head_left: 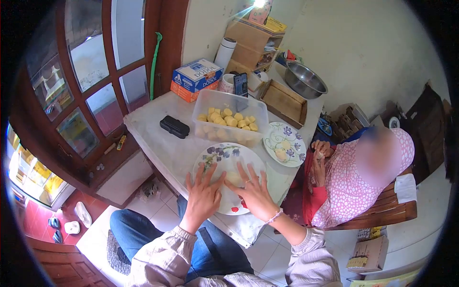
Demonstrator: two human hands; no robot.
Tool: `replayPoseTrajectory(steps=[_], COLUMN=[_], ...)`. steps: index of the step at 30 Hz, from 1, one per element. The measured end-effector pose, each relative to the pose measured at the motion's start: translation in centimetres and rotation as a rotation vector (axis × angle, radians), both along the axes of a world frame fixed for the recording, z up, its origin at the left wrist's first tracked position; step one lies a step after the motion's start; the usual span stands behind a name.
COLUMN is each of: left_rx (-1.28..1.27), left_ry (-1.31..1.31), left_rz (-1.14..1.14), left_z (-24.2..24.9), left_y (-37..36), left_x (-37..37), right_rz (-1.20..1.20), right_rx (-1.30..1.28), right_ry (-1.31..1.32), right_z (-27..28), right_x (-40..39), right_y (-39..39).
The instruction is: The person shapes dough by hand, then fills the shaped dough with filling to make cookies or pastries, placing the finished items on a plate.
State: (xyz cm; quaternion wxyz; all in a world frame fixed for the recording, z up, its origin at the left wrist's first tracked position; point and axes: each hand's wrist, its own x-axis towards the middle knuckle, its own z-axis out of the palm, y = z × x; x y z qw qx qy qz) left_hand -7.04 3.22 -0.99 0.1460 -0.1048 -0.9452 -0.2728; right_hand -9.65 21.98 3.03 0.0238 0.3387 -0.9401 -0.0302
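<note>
Left hand (203, 193), nearest, fingers spread flat and released, palm down on the near rim of the round white plate with purple flower print (217, 158); right hand (254, 191) beside it, fingers likewise splayed, nothing clenched, fingertips at a small pale dough lump (234, 178) lying at the plate's centre between both hands; thin pale bracelet (275, 216) on the right wrist; plate resting at the near edge of the white cloth-covered table (158, 138).

Beyond the plate: clear rectangular plastic tub (229, 119) holding many pale yellow dough balls (232, 119); black oblong case (174, 126) left of the tub; second, smaller floral plate (285, 143) right of the tub, bearing a few pale pieces.

At the right: seated person in a pink dotted garment (354, 186), both hands (319, 155) raised near the small plate, their grip too small to tell.

Farther back: blue and orange cardboard box (196, 79); dark phone (241, 84) propped upright; shallow brown wooden tray (284, 101); round steel bowl (304, 80); white cylindrical flask (224, 52); stacked cardboard cartons (256, 40) against the wall.
</note>
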Motion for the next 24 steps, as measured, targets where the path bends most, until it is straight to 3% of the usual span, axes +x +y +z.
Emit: replayPoseTrajectory(steps=[6,15,19,21,24], left_rx=[-0.027,-0.031,-0.028,-0.229,-0.185], left_ry=[-0.008,0.041,0.053,-0.001,-0.029], left_rz=[-0.033,-0.015,-0.047,-0.131,-0.14], left_z=[0.6,-0.1,0.6,0.5,0.9], left_y=[-0.2,0.1,0.0,-0.4,-0.6], left_x=[0.1,-0.1,0.0,-0.3,-0.3], right_rz=[-0.073,-0.04,-0.085,-0.166,-0.172], right_rx=[-0.179,-0.011,-0.126,-0.064,-0.097], right_ry=[-0.07,-0.033,-0.123,-0.179,-0.107], right_z=[1.2,0.0,0.0,1.3,2.6], right_x=[0.6,-0.2,-0.5,-1.6,-1.6], right_y=[0.5,1.8,2.4,2.9,2.6])
